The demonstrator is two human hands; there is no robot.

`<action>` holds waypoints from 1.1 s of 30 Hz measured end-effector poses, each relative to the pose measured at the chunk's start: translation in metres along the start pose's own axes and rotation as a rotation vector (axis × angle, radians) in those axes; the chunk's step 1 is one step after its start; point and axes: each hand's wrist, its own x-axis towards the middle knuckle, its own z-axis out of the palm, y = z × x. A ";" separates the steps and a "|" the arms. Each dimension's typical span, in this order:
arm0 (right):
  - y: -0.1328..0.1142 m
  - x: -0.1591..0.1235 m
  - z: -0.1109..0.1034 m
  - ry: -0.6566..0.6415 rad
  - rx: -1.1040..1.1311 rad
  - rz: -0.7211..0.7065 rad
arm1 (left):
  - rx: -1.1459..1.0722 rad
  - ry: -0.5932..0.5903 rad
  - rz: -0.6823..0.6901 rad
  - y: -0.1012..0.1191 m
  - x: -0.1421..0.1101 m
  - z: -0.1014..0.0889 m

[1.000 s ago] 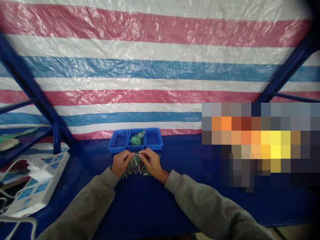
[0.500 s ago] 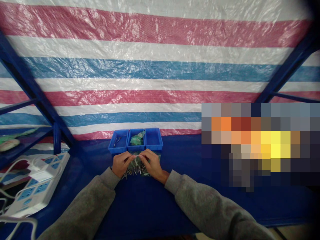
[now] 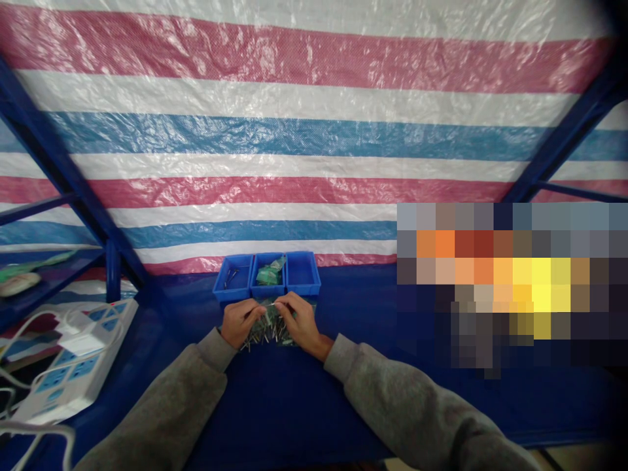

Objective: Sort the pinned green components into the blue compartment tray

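Observation:
My left hand (image 3: 240, 322) is closed in a pinch, its fingertips just left of a small bright metal pin (image 3: 273, 304). What the left fingertips grip, if anything, is too small to make out. Pinched in my right hand (image 3: 300, 324), the pin points left toward the other hand. Below both hands, a loose pile of thin metal pins (image 3: 267, 332) lies on a greenish clear plastic bag, partly covered by the hands. Just beyond stands the left blue bin (image 3: 234, 288) with a few similar thin pieces. The middle blue bin (image 3: 267, 288) holds a green plastic packet (image 3: 269, 273).
A third blue bin (image 3: 303, 282) stands at the right end of the row. On the left, a white power strip (image 3: 81, 386) with plugs and cables lies on the blue table (image 3: 294, 412). A striped tarp (image 3: 314, 137) hangs behind. Blurred blocks cover the right side.
The fingertips have drawn slightly apart, and the small metal pin shows between them on the right hand's side. The bins and the pile look the same.

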 end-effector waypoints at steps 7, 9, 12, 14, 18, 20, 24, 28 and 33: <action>0.004 0.000 0.002 0.013 0.005 0.005 | -0.022 -0.087 -0.014 -0.002 -0.002 0.002; 0.004 0.000 0.002 0.011 0.012 0.005 | -0.033 -0.102 -0.009 -0.002 -0.002 0.002; 0.003 0.000 0.001 0.010 0.014 0.005 | -0.031 -0.094 -0.009 0.000 -0.002 0.002; 0.001 0.000 0.001 0.013 0.015 0.005 | -0.019 -0.065 -0.012 0.001 -0.002 0.001; 0.000 0.000 0.000 0.009 0.017 0.004 | 0.004 -0.032 0.007 0.001 -0.001 0.001; 0.000 0.000 0.000 0.008 0.017 0.006 | 0.003 -0.045 0.014 0.000 -0.001 0.001; 0.002 0.001 0.001 0.016 0.022 0.008 | 0.009 -0.062 0.026 -0.002 -0.002 0.003; 0.002 0.001 0.001 0.014 0.026 0.001 | 0.017 -0.051 0.057 -0.002 -0.002 0.003; 0.001 0.000 0.001 -0.008 0.013 -0.003 | 0.017 0.039 0.065 0.001 -0.001 0.000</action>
